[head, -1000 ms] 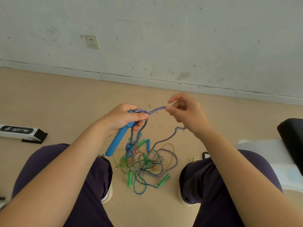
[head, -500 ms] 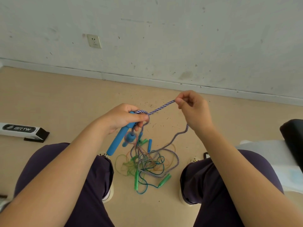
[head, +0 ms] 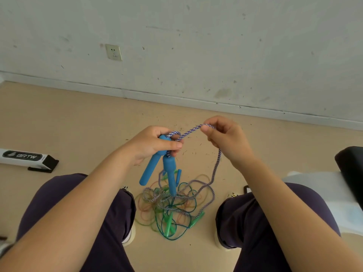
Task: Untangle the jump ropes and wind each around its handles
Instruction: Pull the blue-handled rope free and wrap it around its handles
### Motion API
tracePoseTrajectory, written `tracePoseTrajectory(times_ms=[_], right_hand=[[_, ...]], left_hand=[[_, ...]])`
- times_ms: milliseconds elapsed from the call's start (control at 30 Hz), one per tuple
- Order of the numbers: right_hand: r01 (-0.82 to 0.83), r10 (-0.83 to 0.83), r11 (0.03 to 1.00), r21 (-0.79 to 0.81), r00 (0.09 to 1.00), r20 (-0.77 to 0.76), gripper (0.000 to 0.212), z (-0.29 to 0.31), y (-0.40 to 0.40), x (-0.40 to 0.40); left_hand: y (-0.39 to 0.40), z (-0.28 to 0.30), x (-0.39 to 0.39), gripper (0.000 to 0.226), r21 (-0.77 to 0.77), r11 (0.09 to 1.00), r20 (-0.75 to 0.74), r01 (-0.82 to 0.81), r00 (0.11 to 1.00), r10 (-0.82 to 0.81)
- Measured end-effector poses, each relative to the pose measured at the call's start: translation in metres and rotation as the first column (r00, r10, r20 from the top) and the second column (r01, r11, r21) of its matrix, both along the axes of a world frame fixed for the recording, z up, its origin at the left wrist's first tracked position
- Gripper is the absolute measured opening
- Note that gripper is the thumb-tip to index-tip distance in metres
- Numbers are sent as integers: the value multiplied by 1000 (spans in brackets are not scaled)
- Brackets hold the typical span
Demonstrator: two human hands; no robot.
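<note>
My left hand (head: 155, 144) grips the tops of two blue foam handles (head: 149, 169), which hang down below the fist. A purple-and-white braided rope (head: 189, 132) loops over the handle tops and runs up to my right hand (head: 225, 138), which pinches it between thumb and fingers. From there the braided rope drops to the floor. There it lies in a tangled pile (head: 172, 205) with thin green, teal and orange ropes, small green handles (head: 169, 224) and a small blue handle (head: 178, 176).
I sit with both knees apart, the pile on the tan floor between my feet. A white and black box (head: 25, 158) lies on the floor at the left. A black object (head: 351, 169) and white cloth are at the right. A wall with a socket (head: 114, 52) is ahead.
The second blue handle has come up from the pile and now hangs beside the first in my left hand. My right hand has moved a little up and right with the braided rope.
</note>
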State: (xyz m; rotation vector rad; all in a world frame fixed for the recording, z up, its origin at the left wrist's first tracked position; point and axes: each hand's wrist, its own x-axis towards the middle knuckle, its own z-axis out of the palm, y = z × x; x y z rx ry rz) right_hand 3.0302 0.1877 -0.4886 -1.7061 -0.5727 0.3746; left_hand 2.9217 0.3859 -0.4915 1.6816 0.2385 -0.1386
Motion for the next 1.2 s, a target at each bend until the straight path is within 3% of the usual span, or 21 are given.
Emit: tracePoseTrajectory(times_ms=[133,267,367,533,667,767,967,1200], right_hand=[[-134,133,990,-54,991,-25,5,-6,1,-3],[-325,317,944,-52,941,-116,23,-14,7,-8],[-404,387,904,-136,912,-139,28,-13,8,-11],[-256,248,959,-125,966,-76,4,-9,6,-6],[-130,128,991,-31,991,-37,8,-8,5,-4],[-17,18,1000,16,1000,-24,7,-3,2,-1],[-27,28,999,25,999,-33,7,3,0,-3],[92,-88,994,65,994,-58,14,-1,3,-1]], left_hand=[[-2,-2,-2,4,-1,1000,10,13,1000,-13],[-13,-2,-3,7,-62,997,5,51,999,-51],[-13,-2,-2,10,-72,992,8,100,995,-100],[-12,-1,-2,18,-84,989,-25,118,992,-121],[-7,1,-1,18,-154,981,-82,115,988,-128],[-7,1,-2,34,-222,969,-151,110,978,-146],[-11,1,-4,39,-258,960,-131,106,981,-144],[-3,-2,-4,45,-241,963,-89,121,985,-146]])
